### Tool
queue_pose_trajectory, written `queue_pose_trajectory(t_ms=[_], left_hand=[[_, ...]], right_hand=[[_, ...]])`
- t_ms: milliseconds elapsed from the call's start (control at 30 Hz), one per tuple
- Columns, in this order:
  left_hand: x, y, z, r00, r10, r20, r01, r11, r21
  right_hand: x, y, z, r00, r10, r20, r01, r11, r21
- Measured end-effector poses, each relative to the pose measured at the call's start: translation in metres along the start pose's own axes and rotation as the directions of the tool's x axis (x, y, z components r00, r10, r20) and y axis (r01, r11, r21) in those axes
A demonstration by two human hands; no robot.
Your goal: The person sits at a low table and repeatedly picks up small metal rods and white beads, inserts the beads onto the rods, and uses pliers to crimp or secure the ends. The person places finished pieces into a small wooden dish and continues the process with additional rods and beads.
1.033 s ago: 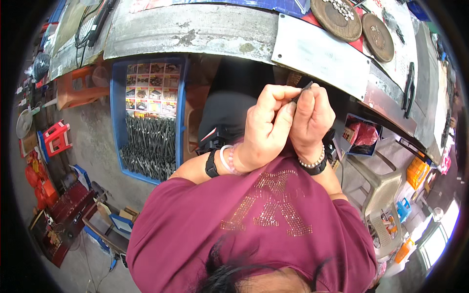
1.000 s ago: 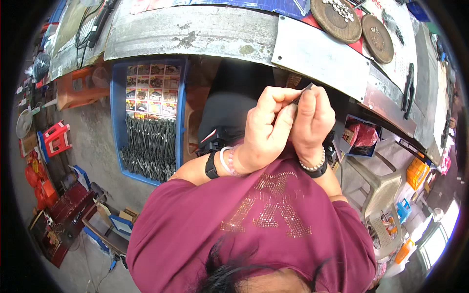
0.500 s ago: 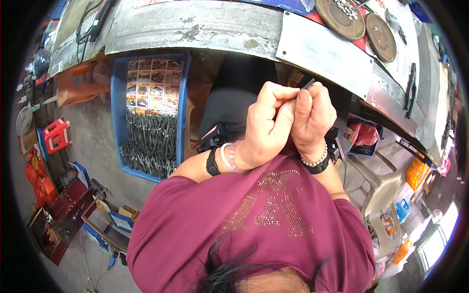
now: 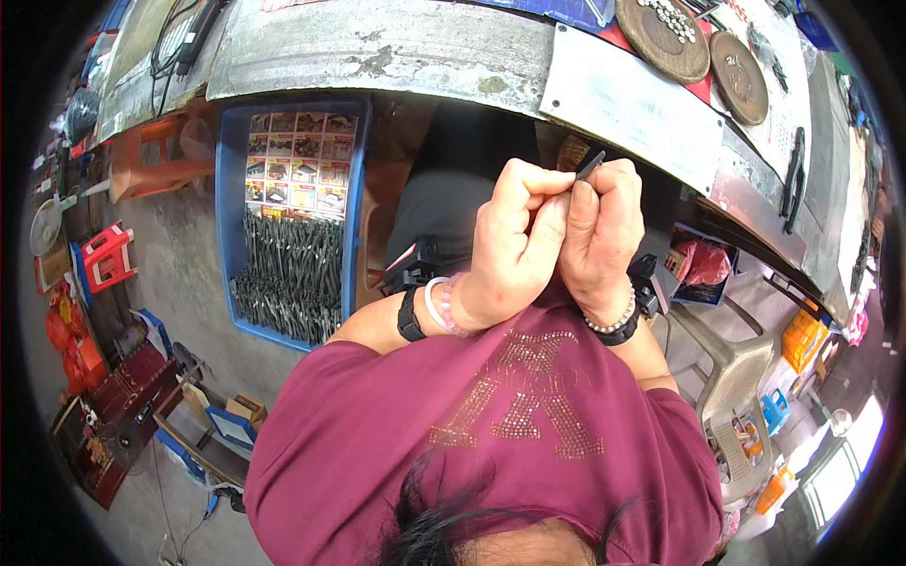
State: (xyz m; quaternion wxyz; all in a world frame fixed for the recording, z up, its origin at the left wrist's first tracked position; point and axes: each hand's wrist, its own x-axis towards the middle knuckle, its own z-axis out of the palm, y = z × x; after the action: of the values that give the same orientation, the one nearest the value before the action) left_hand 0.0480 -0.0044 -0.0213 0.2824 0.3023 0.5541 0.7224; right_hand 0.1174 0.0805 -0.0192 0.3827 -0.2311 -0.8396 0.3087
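Note:
Just below the bench edge, my two hands meet in front of my chest. Between the fingertips is a small thin black strip point(image 4: 591, 165), its free end pointing up and to the right; its kind is too small to make out. My right hand point(image 4: 604, 231) pinches it between thumb and curled fingers. The fingers of my left hand point(image 4: 519, 241) are closed too, thumb and forefinger pressed together at the strip's lower end. What lies inside both grips is hidden. Bands and beaded bracelets circle both wrists.
A blue crate point(image 4: 229, 217) to the left holds many black strip-like parts beside a printed sheet. Ahead runs a worn workbench point(image 4: 396, 52) with a white board point(image 4: 628, 94), a round wooden dish point(image 4: 651, 47) of small pale pieces and a smaller dish point(image 4: 739, 80). A plastic chair point(image 4: 731, 377) stands right.
The strip now shows a little more of its length above my fingertips. My right hand has shifted slightly left, and my left hand has hardly moved.

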Motion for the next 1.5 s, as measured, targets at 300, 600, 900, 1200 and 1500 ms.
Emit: queue_pose_trajectory(t_ms=[300,600,900,1200,1500], left_hand=[[0.009,0.018,-0.016,0.798,-0.491,0.349,0.601,0.615,-0.511],[0.008,0.026,-0.047,0.445,-0.566,0.694,0.883,0.145,-0.447],[0.004,0.024,-0.056,0.483,-0.573,0.663,0.868,0.214,-0.448],[-0.049,0.037,-0.17,0.848,-0.459,-0.266,0.489,0.87,0.056],[-0.103,0.008,-0.287,0.743,-0.001,-0.669,0.529,0.614,0.586]], right_hand=[[0.012,0.013,-0.025,0.87,0.345,0.352,-0.492,0.572,0.656],[0.014,0.013,-0.024,0.772,0.191,0.607,-0.592,0.565,0.574],[0.005,0.016,-0.014,0.832,0.11,0.544,-0.437,0.733,0.521],[-0.001,0.018,-0.002,0.651,0.243,0.719,-0.625,0.71,0.326],[-0.027,0.048,-0.026,0.575,0.352,0.739,-0.541,0.841,0.02]])
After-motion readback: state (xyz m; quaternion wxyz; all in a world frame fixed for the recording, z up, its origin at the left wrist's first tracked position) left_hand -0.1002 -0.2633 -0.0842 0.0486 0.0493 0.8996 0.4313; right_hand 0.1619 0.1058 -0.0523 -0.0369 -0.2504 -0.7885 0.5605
